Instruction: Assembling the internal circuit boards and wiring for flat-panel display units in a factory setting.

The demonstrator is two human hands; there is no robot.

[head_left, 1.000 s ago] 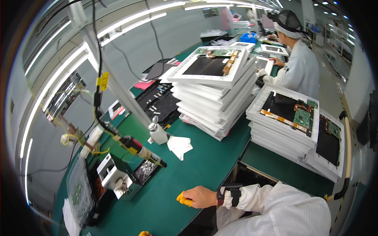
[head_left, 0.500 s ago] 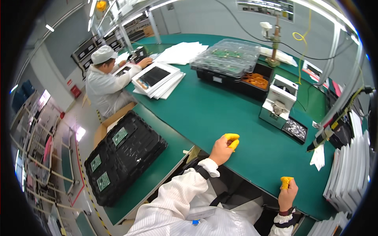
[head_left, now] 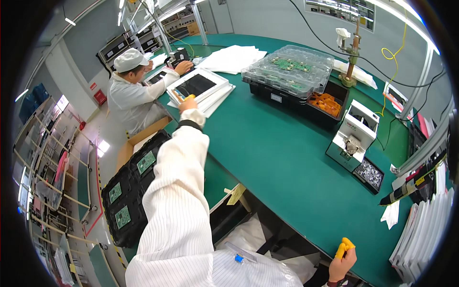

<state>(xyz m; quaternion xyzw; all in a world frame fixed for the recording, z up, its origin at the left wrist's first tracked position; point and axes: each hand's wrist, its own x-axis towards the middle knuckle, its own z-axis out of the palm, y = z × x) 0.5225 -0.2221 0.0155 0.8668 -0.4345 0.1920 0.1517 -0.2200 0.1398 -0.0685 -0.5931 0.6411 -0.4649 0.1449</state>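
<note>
My left hand (head_left: 187,104), with yellow finger covers, reaches to the near edge of a white tray (head_left: 217,82) that holds a dark flat panel (head_left: 198,85). It touches the tray's edge; most of its fingers are hidden, so its grip cannot be told. Beneath this tray lie more white sheets or trays (head_left: 217,101). My right hand (head_left: 342,264) is at the table's near edge, its yellow-covered thumb and forefinger bent close together, with nothing visible in them.
A co-worker (head_left: 134,95) sits at the far left. A black case (head_left: 125,191) holds green circuit boards, partly behind my left arm. Clear plastic trays (head_left: 289,69) sit on a black bin (head_left: 287,103). A small machine (head_left: 353,136), an electric screwdriver (head_left: 404,191) and stacked white sheets (head_left: 423,239) are right.
My left hand has moved from the table's near edge far forward and left, to the white tray. My right hand now sits lower in the picture. The view has shifted a little.
</note>
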